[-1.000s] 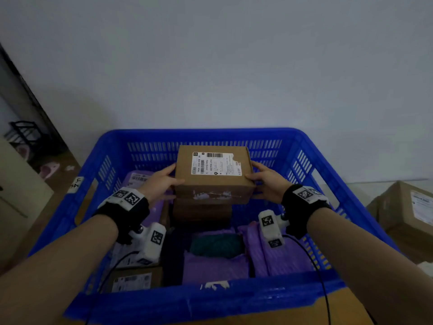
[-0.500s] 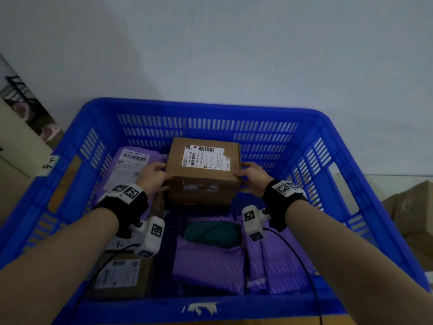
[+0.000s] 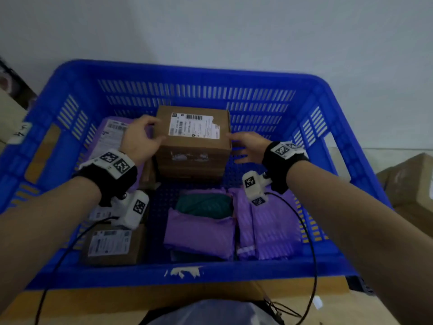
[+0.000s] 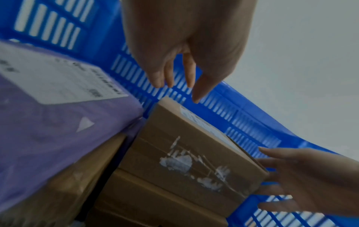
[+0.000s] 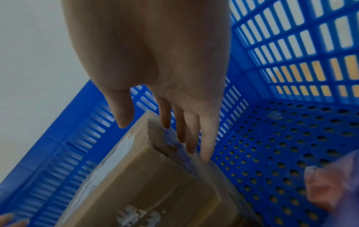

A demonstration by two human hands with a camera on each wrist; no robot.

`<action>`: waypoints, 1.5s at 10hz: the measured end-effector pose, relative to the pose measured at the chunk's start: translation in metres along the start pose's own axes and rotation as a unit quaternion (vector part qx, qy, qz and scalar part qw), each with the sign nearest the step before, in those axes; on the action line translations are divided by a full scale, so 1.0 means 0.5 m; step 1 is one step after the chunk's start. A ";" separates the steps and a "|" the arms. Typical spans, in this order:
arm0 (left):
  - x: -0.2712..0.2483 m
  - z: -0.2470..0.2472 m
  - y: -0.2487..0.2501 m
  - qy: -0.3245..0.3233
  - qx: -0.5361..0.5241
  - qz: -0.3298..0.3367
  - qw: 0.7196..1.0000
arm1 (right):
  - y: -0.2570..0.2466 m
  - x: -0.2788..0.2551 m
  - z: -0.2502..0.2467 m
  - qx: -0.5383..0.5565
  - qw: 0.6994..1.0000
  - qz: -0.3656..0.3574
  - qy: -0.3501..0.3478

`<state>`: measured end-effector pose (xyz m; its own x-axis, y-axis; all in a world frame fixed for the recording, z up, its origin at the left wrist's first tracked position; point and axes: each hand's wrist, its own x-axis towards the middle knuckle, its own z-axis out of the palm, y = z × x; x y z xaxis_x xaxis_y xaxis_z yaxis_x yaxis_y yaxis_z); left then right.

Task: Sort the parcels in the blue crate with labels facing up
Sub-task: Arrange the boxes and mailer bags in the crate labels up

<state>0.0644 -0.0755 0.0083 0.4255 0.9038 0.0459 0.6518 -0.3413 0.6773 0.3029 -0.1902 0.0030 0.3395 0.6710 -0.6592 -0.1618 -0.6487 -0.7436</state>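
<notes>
A brown cardboard parcel [image 3: 194, 146] sits label up on top of another brown box [image 3: 189, 172] at the back middle of the blue crate [image 3: 187, 69]. My left hand [image 3: 143, 137] is at the parcel's left top corner. In the left wrist view its fingers [image 4: 169, 73] are straight and hover just above the parcel [image 4: 184, 153]. My right hand [image 3: 248, 146] is by the parcel's right side. Its fingers [image 5: 194, 130] are straight and lie along the edge of the parcel [image 5: 155, 184]. Neither hand grips it.
A purple mailer [image 3: 110, 134] with its label up lies at the back left. A labelled brown box [image 3: 112, 245] lies front left. Purple mailers [image 3: 201, 233] [image 3: 269, 231] and a green parcel [image 3: 203, 205] fill the front. Bare crate floor [image 5: 291, 138] shows back right. Cardboard boxes [image 3: 410, 179] stand outside.
The parcel came down from above the crate onto the lower box. Both hands have loosened from its sides and their fingers have straightened.
</notes>
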 end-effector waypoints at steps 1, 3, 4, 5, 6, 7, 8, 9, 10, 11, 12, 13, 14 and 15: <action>-0.017 0.003 0.050 -0.013 0.013 0.091 0.996 | 0.007 -0.010 -0.026 -0.034 0.999 0.017 -0.012; -0.041 0.082 0.127 -0.197 -0.059 0.167 0.964 | 0.056 -0.041 -0.083 -0.209 0.975 0.070 -0.022; -0.058 0.148 0.154 -0.311 -0.047 0.161 0.936 | 0.081 -0.055 -0.108 -0.315 0.947 0.069 -0.007; -0.072 0.219 0.175 -0.407 0.013 0.156 0.900 | 0.104 -0.065 -0.120 -0.394 0.918 0.050 0.006; -0.081 0.284 0.192 -0.452 0.057 0.149 0.877 | 0.127 -0.055 -0.133 -0.446 0.893 0.059 -0.013; -0.091 0.338 0.201 -0.453 0.092 0.145 0.875 | 0.150 -0.028 -0.142 -0.513 0.853 0.077 -0.055; -0.097 0.376 0.209 -0.450 0.086 0.119 0.881 | 0.170 -0.009 -0.144 -0.563 0.820 0.083 -0.058; -0.096 0.396 0.213 -0.449 0.044 0.077 0.889 | 0.170 -0.009 -0.145 -0.591 0.801 0.072 -0.054; -0.097 0.406 0.210 -0.458 0.058 0.074 0.884 | 0.173 -0.005 -0.150 -0.577 0.814 0.056 -0.030; -0.098 0.405 0.209 -0.473 0.081 0.075 0.874 | 0.191 0.038 -0.171 -0.595 0.802 0.046 -0.030; -0.098 0.387 0.221 -0.467 0.076 0.078 0.877 | 0.171 0.011 -0.172 -0.594 0.803 0.038 -0.037; -0.091 0.353 0.244 -0.451 0.069 0.104 0.884 | 0.118 -0.050 -0.173 -0.565 0.823 0.023 -0.044; -0.067 0.307 0.270 -0.437 0.041 0.113 0.891 | 0.064 -0.090 -0.189 -0.557 0.829 0.002 -0.046; -0.035 0.252 0.296 -0.423 0.011 0.131 0.897 | 0.016 -0.125 -0.198 -0.548 0.836 -0.029 -0.026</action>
<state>0.2324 -0.1746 0.0151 0.8837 0.2759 -0.3780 0.4680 -0.5266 0.7097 0.3724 -0.2730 0.0491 0.2714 0.7084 -0.6515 0.8087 -0.5349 -0.2447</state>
